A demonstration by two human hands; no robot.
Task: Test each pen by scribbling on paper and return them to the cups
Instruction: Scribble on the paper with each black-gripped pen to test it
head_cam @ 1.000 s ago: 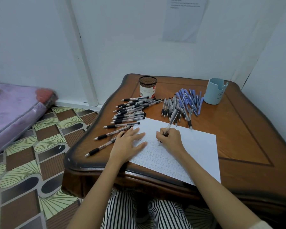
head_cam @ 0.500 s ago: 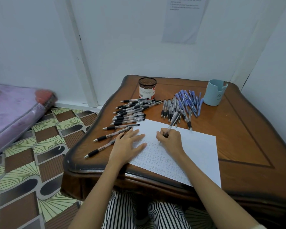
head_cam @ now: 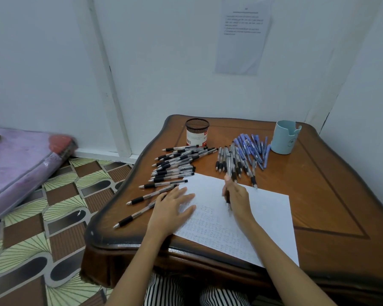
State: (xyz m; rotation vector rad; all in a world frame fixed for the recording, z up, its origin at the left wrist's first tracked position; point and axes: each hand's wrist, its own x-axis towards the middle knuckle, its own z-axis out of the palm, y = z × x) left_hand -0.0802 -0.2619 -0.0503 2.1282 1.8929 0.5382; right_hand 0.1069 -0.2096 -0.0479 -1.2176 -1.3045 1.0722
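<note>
Scribbled white paper [head_cam: 266,209] lies flat, one pen [head_cam: 228,198] held tip-down over it; black-grip pens [head_cam: 175,161] and blue pens [head_cam: 251,146] lie loose beyond, near upright mesh cup [head_cam: 196,132] and light-blue cup [head_cam: 284,139].

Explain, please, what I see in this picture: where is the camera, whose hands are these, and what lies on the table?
There is no machine here: a person works with bare hands, and the one camera sits on the person's head, looking forward and down. The left hand rests flat, fingers on the paper. The right hand grips a pen, its tip pointing down at the paper, near rows of small scribbles. On the wooden table lie many black-grip pens at the left and blue pens further right. At the back stand a black mesh cup and a light blue cup.
</note>
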